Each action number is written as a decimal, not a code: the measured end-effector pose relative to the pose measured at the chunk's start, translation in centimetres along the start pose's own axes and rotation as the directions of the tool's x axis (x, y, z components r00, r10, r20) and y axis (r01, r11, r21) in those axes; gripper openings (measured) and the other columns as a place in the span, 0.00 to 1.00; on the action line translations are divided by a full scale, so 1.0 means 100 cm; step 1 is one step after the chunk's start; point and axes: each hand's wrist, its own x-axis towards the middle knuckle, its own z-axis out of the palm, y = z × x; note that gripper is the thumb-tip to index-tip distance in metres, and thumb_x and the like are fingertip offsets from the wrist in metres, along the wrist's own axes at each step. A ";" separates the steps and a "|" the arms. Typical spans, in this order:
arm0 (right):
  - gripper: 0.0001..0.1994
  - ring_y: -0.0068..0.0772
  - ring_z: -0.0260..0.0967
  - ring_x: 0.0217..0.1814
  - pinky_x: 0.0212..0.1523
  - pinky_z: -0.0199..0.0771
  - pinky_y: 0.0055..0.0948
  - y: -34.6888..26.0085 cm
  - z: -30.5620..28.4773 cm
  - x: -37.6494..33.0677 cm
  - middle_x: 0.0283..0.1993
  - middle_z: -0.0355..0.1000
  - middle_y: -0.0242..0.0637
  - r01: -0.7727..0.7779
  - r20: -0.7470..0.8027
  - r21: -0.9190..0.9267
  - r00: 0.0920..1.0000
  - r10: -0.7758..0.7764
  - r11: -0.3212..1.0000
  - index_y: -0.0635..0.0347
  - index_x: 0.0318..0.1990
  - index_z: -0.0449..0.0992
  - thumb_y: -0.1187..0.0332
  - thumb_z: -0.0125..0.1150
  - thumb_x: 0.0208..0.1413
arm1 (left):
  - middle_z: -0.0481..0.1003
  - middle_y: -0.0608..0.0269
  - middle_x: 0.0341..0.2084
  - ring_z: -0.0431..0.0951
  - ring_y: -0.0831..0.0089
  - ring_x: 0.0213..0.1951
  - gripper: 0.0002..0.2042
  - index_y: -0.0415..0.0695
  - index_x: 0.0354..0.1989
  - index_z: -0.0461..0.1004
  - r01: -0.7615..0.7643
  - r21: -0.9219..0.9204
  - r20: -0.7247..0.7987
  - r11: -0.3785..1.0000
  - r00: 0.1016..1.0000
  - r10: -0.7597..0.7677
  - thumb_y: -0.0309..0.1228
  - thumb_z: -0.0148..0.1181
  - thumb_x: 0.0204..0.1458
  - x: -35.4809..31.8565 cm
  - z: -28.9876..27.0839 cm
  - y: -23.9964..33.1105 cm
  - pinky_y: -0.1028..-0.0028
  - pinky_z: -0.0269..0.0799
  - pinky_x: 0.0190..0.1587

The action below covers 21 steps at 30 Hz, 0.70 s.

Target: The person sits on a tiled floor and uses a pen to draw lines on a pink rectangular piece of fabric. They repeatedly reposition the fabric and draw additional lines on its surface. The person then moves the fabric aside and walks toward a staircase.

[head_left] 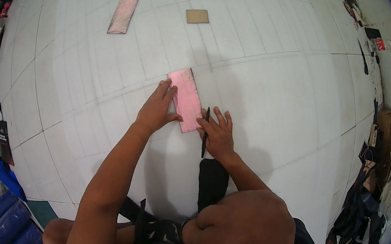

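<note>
A pink rectangular piece [188, 98], like cloth or padding with a dark edge on its right side, lies slanted on the white surface in front of me. My left hand [156, 106] rests along its left edge, fingers stretched out and thumb apart near its lower end. At the lower right edge my right hand [217, 135] touches the piece with its fingertips. A slim black pen [203, 146] sits in my right hand, pointing roughly away from me and toward me along its length; its other fingers are spread.
A longer pale pink strip [127, 8] and a small brown rectangle [197, 16] lie farther off on the lined white surface [289, 100]. Clutter, with a cardboard box [389, 128], runs along the right side. A black bag [2, 136] and blue rolls [4, 219] are at left.
</note>
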 end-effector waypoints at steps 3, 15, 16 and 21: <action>0.16 0.52 0.59 0.74 0.74 0.45 0.65 -0.001 0.001 0.001 0.63 0.74 0.36 -0.003 -0.008 0.003 1.000 0.003 1.000 0.49 0.57 0.77 0.65 0.63 0.62 | 0.55 0.42 0.73 0.55 0.45 0.74 0.48 0.38 0.70 0.61 0.012 0.025 0.003 1.000 1.000 -0.012 0.43 0.80 0.41 0.000 0.001 -0.001 0.57 0.59 0.73; 0.17 0.52 0.58 0.74 0.74 0.45 0.64 -0.002 -0.002 0.002 0.66 0.72 0.37 -0.025 0.005 0.018 1.000 0.025 1.000 0.50 0.57 0.77 0.66 0.64 0.61 | 0.54 0.42 0.73 0.53 0.46 0.75 0.50 0.38 0.69 0.60 0.068 0.015 0.021 0.998 0.997 -0.068 0.43 0.82 0.38 0.002 -0.003 0.010 0.59 0.58 0.74; 0.17 0.52 0.58 0.74 0.74 0.45 0.64 -0.002 -0.002 0.002 0.66 0.72 0.37 -0.024 0.003 0.011 1.000 0.024 1.000 0.50 0.57 0.77 0.66 0.64 0.61 | 0.54 0.42 0.73 0.53 0.46 0.75 0.50 0.38 0.69 0.60 0.065 0.017 0.016 0.998 0.998 -0.066 0.43 0.82 0.38 0.002 -0.003 0.010 0.59 0.58 0.74; 0.17 0.52 0.59 0.74 0.74 0.45 0.63 0.000 0.001 0.001 0.66 0.72 0.37 -0.027 0.016 0.005 1.000 0.027 1.000 0.50 0.57 0.77 0.66 0.64 0.61 | 0.54 0.41 0.72 0.53 0.46 0.75 0.50 0.37 0.69 0.60 0.075 0.014 0.028 0.997 0.997 -0.075 0.42 0.82 0.38 0.003 -0.005 0.012 0.59 0.59 0.74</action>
